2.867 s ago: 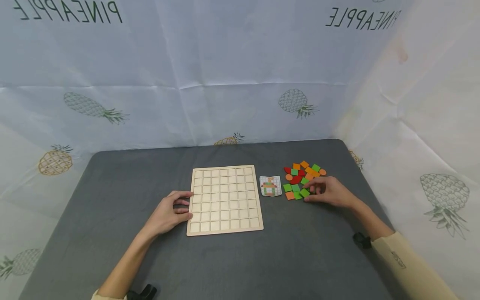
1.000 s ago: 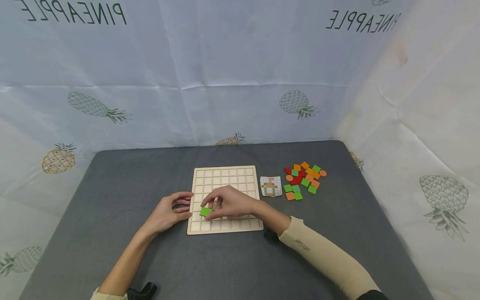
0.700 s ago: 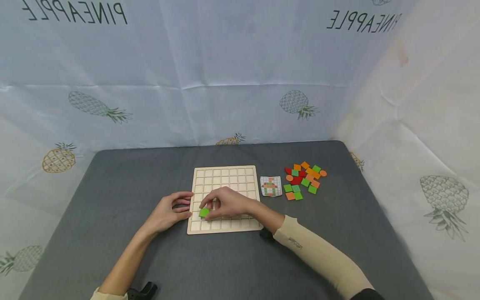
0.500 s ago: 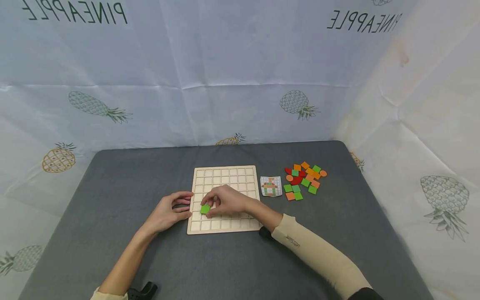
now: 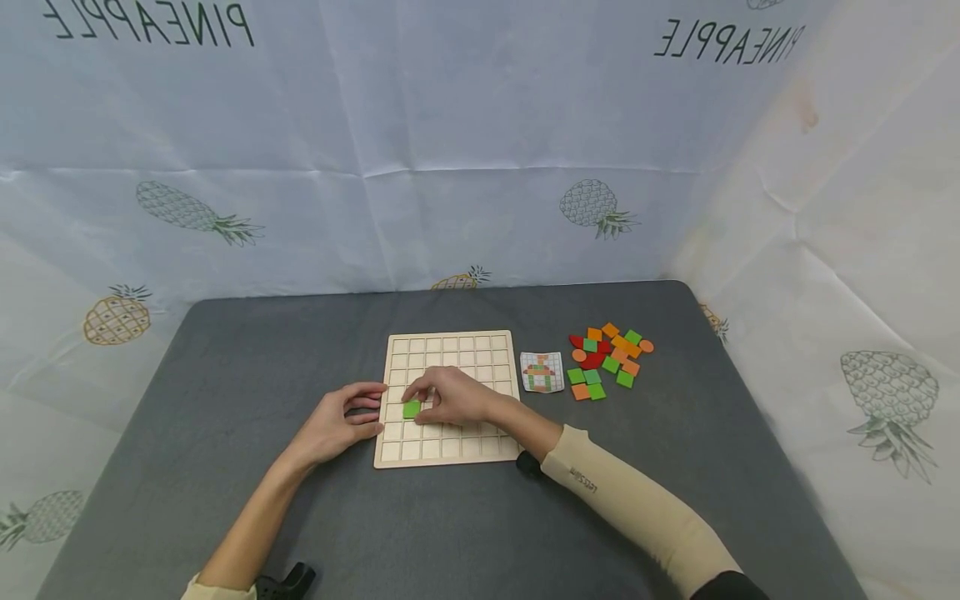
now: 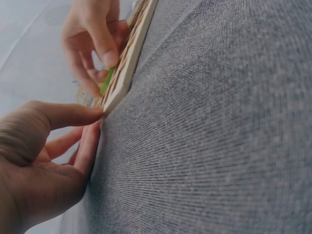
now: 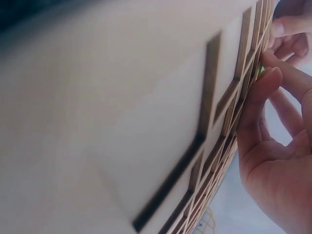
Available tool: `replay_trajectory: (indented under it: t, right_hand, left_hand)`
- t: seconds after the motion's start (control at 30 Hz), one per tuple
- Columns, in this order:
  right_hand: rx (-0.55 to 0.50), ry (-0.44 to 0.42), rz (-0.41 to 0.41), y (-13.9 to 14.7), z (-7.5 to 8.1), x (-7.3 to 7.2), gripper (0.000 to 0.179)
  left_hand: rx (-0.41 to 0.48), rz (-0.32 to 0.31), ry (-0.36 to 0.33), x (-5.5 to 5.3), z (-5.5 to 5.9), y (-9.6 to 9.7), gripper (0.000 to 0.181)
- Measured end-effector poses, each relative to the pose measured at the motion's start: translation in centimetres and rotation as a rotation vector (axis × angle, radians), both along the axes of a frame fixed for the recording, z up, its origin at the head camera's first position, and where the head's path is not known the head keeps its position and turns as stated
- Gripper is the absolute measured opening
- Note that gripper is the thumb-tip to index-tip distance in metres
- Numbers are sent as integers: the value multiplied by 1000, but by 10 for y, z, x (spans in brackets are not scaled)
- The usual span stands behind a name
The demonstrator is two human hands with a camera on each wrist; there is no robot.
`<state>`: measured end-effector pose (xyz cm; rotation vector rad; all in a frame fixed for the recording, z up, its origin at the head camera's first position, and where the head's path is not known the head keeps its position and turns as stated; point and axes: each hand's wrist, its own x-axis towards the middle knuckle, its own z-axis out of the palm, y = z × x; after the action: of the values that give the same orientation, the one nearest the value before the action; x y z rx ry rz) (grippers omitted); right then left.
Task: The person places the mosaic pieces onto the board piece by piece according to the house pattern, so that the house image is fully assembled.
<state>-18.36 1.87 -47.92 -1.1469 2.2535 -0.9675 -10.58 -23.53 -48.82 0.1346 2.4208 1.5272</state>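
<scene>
A pale wooden grid board lies flat on the table. My left hand rests against its left edge, thumb and fingertips touching the rim; the left wrist view shows the same hand with thumb and fingers fairly straight at the board's side. Over the board's left part, my right hand pinches a small green square tile between thumb and fingers, low over the grid. The left wrist view shows that green tile tilted against the grid. Mostly hidden by fingers, only a sliver of it shows in the right wrist view.
To the board's right lies a small pattern card with a coloured figure on a grid. Further right are several loose green, orange and red tiles, some square, some round. A patterned white cloth hangs behind the grey table.
My right hand has carried the green tile from the loose pile to the board's left part, then slid it slightly up the grid. My left hand has stayed at the board's edge.
</scene>
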Motion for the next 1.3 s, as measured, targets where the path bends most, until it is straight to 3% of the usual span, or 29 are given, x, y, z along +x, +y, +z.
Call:
replay_trajectory:
  t: [0.53,0.83,1.13,1.3]
  right_hand:
    - [0,-19,7,13,7,-3,32]
    - [-76,-105,-91,59,24,-13,36]
    - [-55,-36,-177,107,42,-23,38]
    - [-59,-63,-227,136,44,-24,39]
  left_hand:
    - [10,-7,3,1,0,0,63]
    - [11,-4,10,1,-1,0,62]
    - [3,5,9,1,0,0,62]
    - [0,7,17,1,-2,1,61]
